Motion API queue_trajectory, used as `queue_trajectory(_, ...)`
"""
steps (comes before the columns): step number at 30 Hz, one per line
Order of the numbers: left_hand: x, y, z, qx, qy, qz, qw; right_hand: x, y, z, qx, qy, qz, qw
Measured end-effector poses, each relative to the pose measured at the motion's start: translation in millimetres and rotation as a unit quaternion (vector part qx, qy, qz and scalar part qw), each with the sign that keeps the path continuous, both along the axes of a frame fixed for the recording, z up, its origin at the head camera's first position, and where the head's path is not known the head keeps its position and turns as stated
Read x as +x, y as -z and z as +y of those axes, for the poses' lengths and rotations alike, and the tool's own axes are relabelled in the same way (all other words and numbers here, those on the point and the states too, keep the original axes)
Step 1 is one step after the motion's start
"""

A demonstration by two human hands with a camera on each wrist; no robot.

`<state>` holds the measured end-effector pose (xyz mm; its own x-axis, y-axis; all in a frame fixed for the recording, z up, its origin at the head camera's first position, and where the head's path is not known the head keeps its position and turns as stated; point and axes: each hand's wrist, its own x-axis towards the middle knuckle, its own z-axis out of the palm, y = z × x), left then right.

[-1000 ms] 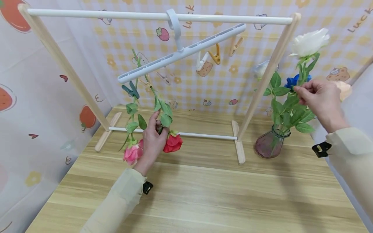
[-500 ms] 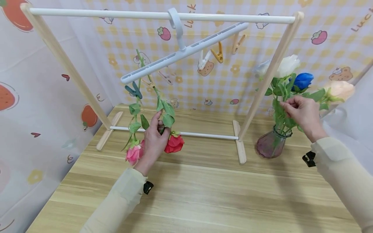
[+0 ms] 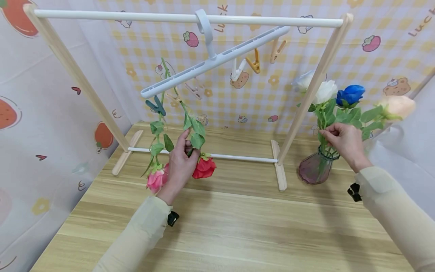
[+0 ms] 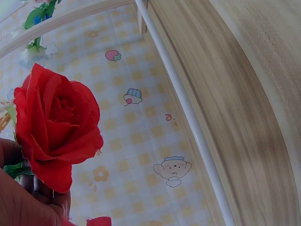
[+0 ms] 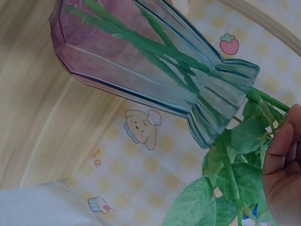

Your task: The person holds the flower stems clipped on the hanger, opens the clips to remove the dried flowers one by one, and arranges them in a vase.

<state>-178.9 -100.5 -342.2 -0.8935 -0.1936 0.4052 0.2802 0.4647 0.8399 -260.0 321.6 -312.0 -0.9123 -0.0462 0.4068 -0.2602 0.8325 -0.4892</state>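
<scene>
In the head view my left hand (image 3: pixel 181 158) holds the red rose (image 3: pixel 204 168) by its stem just above the bloom. That rose hangs head-down from a pale clip (image 3: pixel 174 97) on the tilted hanger (image 3: pixel 190 71). Beside it a pink rose (image 3: pixel 157 179) hangs from a teal clip (image 3: pixel 157 105). Over at the right, my right hand (image 3: pixel 348 145) pinches the stem of a white rose (image 3: pixel 326 92) close above the mouth of the purple glass vase (image 3: pixel 314 170). Several green stems show inside the vase (image 5: pixel 141 80) in the right wrist view.
A blue rose (image 3: pixel 350 95), a peach rose (image 3: pixel 397 106) and another pale rose (image 3: pixel 303 81) stand in the vase. The wooden rack with its white top rail (image 3: pixel 272 20) frames the hanger. Unused clips, including a yellow clip (image 3: pixel 254 62), hang on the hanger's right half.
The right hand has come down and to the left, lowering the white rose among the other flowers in the vase. The left hand stays on the red rose's stem.
</scene>
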Motion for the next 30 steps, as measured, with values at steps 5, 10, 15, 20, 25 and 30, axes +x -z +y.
queue_trajectory(5,0.4,1.0,0,-0.007,-0.001,0.004,1.0,0.5,3.8,-2,-0.001,-0.002,-0.011,1.0)
queue_trajectory(10,1.5,1.3,0,-0.012,-0.003,0.006,0.9999,-0.4,8.3,-3,0.015,-0.01,-0.01,1.0)
queue_trajectory(15,2.0,1.3,0,-0.018,-0.005,0.015,0.9997,-0.2,10.4,-4,0.031,-0.016,-0.008,0.999)
queue_trajectory(20,2.7,1.4,-1,-0.018,-0.003,0.021,0.9996,2.7,12.0,-3,0.035,-0.023,-0.019,0.999)
queue_trajectory(25,3.6,1.5,-1,-0.02,-0.002,0.024,0.9995,6.6,16.3,-2,0.026,-0.02,-0.006,0.999)
queue_trajectory(30,4.2,1.2,-2,-0.02,-0.003,0.026,0.9995,11.9,19.1,-3,-0.014,-0.011,0.007,1.0)
